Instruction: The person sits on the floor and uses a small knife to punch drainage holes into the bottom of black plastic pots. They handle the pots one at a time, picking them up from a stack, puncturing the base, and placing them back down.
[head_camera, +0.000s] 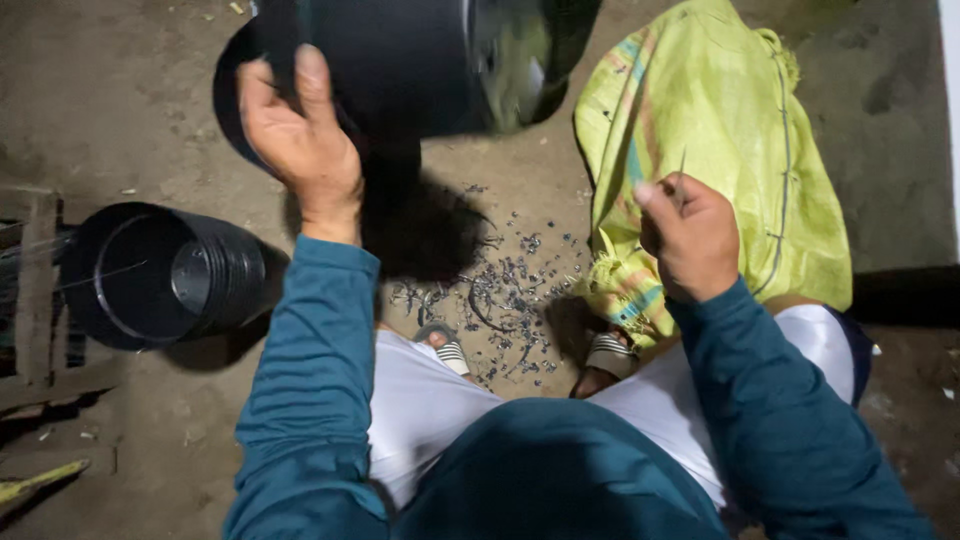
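My left hand (298, 140) grips the rim of a black plastic pot (400, 65), held up and tilted above the ground at the top middle. My right hand (690, 235) is closed around a thin metal blade or tool (681, 170) that pokes up from the fist, in front of a yellow woven sack (710, 130). Black plastic shavings (505, 300) lie scattered on the dirt between my feet. Both arms wear teal sleeves.
A stack of nested black pots (165, 272) lies on its side at the left. Wooden slats (40, 300) sit at the far left edge. My sandalled feet (530, 352) rest by the shavings. The ground is bare dirt.
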